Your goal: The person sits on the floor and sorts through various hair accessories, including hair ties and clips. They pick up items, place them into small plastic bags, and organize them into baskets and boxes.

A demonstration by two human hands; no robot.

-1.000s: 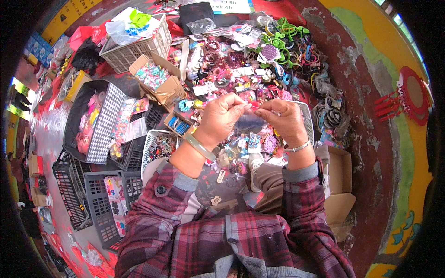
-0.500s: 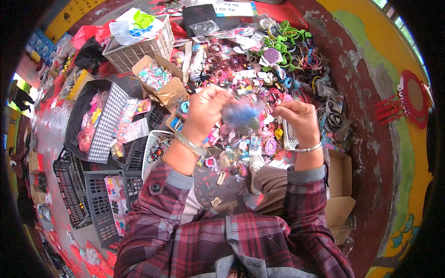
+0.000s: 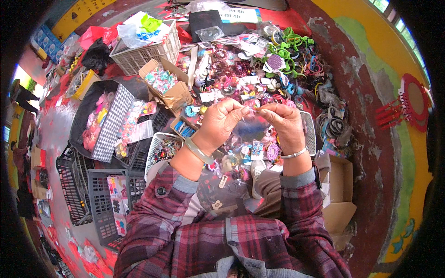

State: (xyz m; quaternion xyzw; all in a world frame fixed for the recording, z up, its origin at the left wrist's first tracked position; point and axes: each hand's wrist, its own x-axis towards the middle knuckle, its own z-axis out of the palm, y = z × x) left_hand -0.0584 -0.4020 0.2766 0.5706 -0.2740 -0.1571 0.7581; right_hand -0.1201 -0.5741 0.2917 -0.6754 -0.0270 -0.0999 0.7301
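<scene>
My left hand (image 3: pixel 219 124) and my right hand (image 3: pixel 286 127) are close together over the pile, thumbs and forefingers pinched. Between them they hold the upper edge of what looks like a small clear plastic bag (image 3: pixel 252 129). Something blue shows in its blurred lower part, too smeared to name. Under my hands spreads a heap of small hair accessories and trinkets (image 3: pixel 272 151), many of them pink and purple. A blue patterned card (image 3: pixel 257 150) lies there just below the bag.
To the left stand a white basket (image 3: pixel 155 147), dark plastic crates (image 3: pixel 95 185), a houndstooth-sided box (image 3: pixel 109 123) and a carton of wrapped pieces (image 3: pixel 178 97). Green headbands (image 3: pixel 289 58) lie at the back right. An open cardboard box (image 3: pixel 340 185) sits by my right forearm.
My hands have come closer together, the left one moving right and down, the right one slightly left. The bag's blue part now hangs lower, beneath my fingertips.
</scene>
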